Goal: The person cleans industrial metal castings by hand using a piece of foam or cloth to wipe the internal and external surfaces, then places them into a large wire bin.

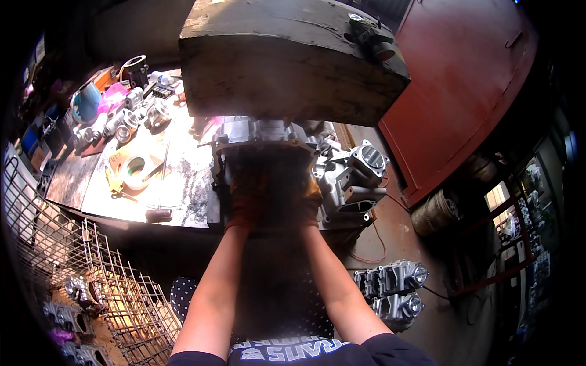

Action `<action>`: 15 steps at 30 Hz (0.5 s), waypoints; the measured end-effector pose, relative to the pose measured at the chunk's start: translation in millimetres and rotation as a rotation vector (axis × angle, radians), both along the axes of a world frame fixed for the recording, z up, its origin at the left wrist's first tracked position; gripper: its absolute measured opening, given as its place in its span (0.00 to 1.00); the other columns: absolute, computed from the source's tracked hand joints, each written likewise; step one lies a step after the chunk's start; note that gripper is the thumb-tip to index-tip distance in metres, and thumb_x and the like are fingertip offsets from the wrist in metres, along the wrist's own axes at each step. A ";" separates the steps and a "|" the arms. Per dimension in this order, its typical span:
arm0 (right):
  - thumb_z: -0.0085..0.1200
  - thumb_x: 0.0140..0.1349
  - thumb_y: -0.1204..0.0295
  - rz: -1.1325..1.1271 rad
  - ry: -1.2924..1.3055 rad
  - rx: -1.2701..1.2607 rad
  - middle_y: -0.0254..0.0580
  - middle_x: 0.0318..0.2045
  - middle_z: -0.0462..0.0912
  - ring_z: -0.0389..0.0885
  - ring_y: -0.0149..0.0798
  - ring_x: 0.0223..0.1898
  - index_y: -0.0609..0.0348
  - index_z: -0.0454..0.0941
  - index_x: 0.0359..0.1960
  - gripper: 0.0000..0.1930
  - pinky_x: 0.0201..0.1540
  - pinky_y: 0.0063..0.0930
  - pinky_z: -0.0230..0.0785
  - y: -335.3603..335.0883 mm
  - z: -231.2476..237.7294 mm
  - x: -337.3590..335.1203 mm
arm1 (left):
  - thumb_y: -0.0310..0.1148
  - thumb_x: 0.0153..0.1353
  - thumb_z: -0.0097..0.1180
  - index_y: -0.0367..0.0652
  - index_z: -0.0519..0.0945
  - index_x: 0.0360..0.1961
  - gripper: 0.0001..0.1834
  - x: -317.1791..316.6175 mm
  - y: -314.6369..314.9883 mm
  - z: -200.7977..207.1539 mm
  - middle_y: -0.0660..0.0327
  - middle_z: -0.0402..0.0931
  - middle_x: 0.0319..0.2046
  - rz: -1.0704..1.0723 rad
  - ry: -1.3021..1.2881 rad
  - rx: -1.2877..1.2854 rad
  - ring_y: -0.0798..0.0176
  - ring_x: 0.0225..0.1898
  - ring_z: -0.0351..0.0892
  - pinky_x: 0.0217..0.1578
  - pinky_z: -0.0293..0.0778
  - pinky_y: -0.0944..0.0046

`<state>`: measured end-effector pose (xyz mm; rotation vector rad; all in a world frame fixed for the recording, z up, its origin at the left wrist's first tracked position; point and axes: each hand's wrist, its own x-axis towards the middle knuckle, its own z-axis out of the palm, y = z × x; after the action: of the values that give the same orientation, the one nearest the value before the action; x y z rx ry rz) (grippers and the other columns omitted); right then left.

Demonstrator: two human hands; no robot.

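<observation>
Bare worktop point(190, 186) opens leftward; a bulky box point(274, 76) bounds its far side; the metal housing point(235, 131) sits at the front edge, a casting point(351, 174) crowding its right. Left hand point(247, 200) and right hand point(312, 198) are apart at it; shadow hides their grip.

- We see block capitals in pale grey with light outlines, the lettering point(293, 351) running across the dark shirt point(397, 352) at the near edge of the scene.
- We make out two rows there; the nearer one is larger and clear enough to read, while the farther one is partly lost in the cloth.
- We find a small pale emblem point(251, 354) beside the left end of the nearer row.
- On the tan sheet point(151, 160) lying on the left of the desk point(186, 201), we notice small dark marks, too small for us to read.
</observation>
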<state>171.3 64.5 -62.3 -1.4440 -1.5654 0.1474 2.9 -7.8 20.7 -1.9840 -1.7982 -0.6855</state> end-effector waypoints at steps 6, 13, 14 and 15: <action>0.55 0.53 0.60 0.085 0.203 -0.038 0.52 0.36 0.79 0.78 0.52 0.40 0.58 0.74 0.48 0.23 0.44 0.40 0.70 -8.1 22.8 -8.3 | 0.48 0.53 0.55 0.47 0.61 0.63 0.37 -3.8 3.1 -5.5 0.56 0.69 0.54 -0.013 -0.016 0.064 0.56 0.58 0.65 0.64 0.50 0.53; 0.56 0.52 0.63 0.087 0.166 0.006 0.53 0.36 0.78 0.77 0.54 0.39 0.60 0.72 0.49 0.23 0.44 0.40 0.69 -16.1 35.0 -9.0 | 0.43 0.54 0.55 0.46 0.64 0.61 0.33 -2.9 3.6 -3.0 0.56 0.70 0.52 -0.032 -0.068 0.106 0.54 0.56 0.66 0.63 0.53 0.52; 0.56 0.52 0.64 0.107 0.161 0.029 0.53 0.35 0.78 0.77 0.54 0.38 0.60 0.72 0.49 0.23 0.44 0.41 0.69 -16.3 38.1 -10.8 | 0.43 0.53 0.55 0.46 0.65 0.61 0.33 -5.0 2.2 -3.3 0.56 0.70 0.52 -0.045 -0.066 0.146 0.54 0.56 0.67 0.62 0.55 0.51; 0.55 0.52 0.64 0.096 0.164 0.055 0.54 0.35 0.78 0.77 0.54 0.38 0.61 0.72 0.49 0.22 0.44 0.41 0.69 -16.4 37.6 -9.6 | 0.43 0.53 0.56 0.46 0.65 0.60 0.33 -4.8 -1.9 -1.5 0.56 0.70 0.53 -0.070 -0.065 0.182 0.54 0.55 0.68 0.61 0.57 0.51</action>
<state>161.7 48.1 -24.7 -1.2822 -1.4930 0.2702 -1.9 -9.6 19.2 -1.9307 -1.6445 -0.9107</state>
